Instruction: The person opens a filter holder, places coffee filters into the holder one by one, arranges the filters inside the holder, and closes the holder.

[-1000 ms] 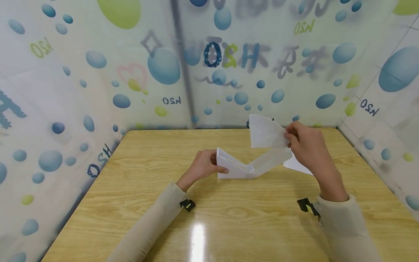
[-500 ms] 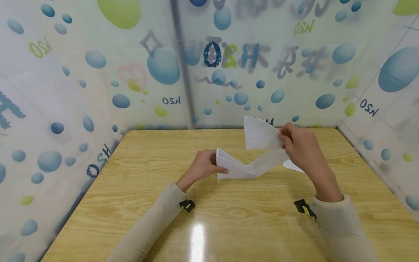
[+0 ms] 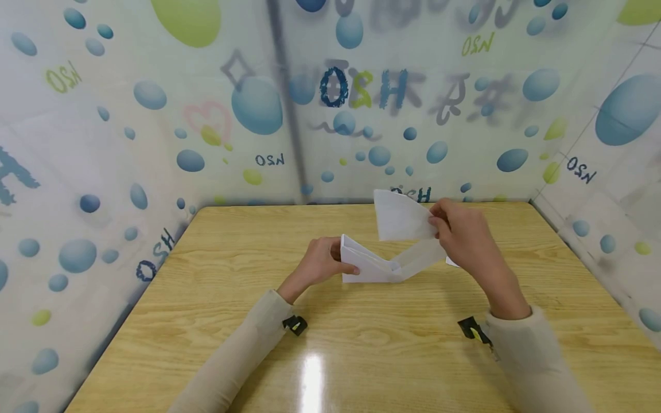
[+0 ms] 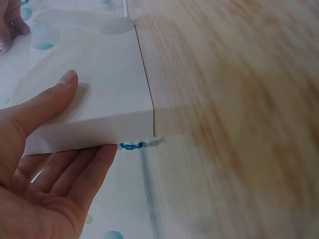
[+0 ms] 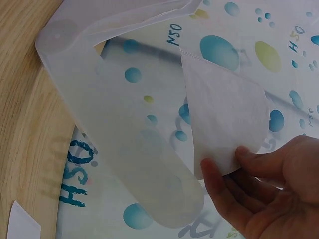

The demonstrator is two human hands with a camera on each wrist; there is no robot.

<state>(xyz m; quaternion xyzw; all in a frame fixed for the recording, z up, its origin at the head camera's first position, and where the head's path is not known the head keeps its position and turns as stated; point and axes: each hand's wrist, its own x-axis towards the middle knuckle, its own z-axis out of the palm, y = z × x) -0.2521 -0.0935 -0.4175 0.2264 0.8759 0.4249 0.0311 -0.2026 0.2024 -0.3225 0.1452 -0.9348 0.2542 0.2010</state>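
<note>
My left hand (image 3: 319, 265) grips the left end of a white open-topped box (image 3: 366, 264) standing on the table, thumb on its front face and fingers behind. A long translucent cover (image 3: 420, 258) with a rounded end swings up to the right from the box's corner pivot. Up behind the cover, my right hand (image 3: 462, 229) pinches a white paper coffee filter (image 3: 401, 217) by its right side, between thumb and fingers. In the right wrist view the filter (image 5: 227, 112) is fan-shaped with a crimped edge, and its tip area is partly covered by the fingers.
Behind my right hand lies another white piece (image 3: 452, 262) on the table, mostly hidden; its corner (image 5: 22, 224) shows in the right wrist view. The wooden table (image 3: 382, 344) ends at a bubble-patterned curtain (image 3: 217, 166).
My right hand has moved left and slightly down with the coffee filter, bringing it closer over the box, and now covers more of the white piece behind. My left hand and the box stay put.
</note>
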